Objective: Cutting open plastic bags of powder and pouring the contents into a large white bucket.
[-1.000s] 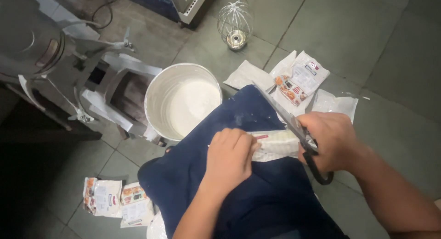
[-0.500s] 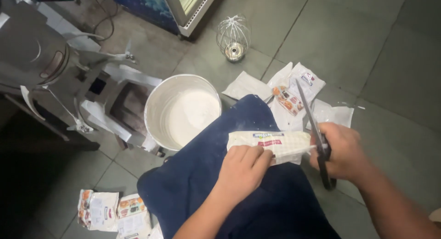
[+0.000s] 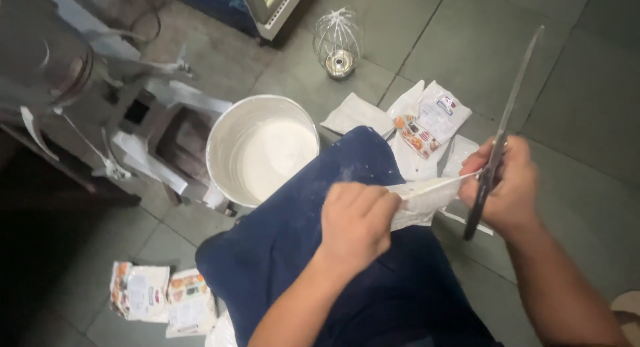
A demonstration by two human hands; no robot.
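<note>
L hand [image 3: 355,220] fingers clamped on white packet [image 3: 421,202], held over lap, blue apron [image 3: 320,254] | R hand [image 3: 503,184] grips scissors [image 3: 501,140] at packet's end, blades up | packet prob light, soft, crinkly film; best pinched near top edge | white bucket [image 3: 227,130] on floor beside knee

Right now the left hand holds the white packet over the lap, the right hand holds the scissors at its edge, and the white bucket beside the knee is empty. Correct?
Not quite. The head view shows the bucket holding white powder, not empty. The rest stands: the left hand grips the white packet over the lap, and the right hand holds the scissors at its edge.
</note>
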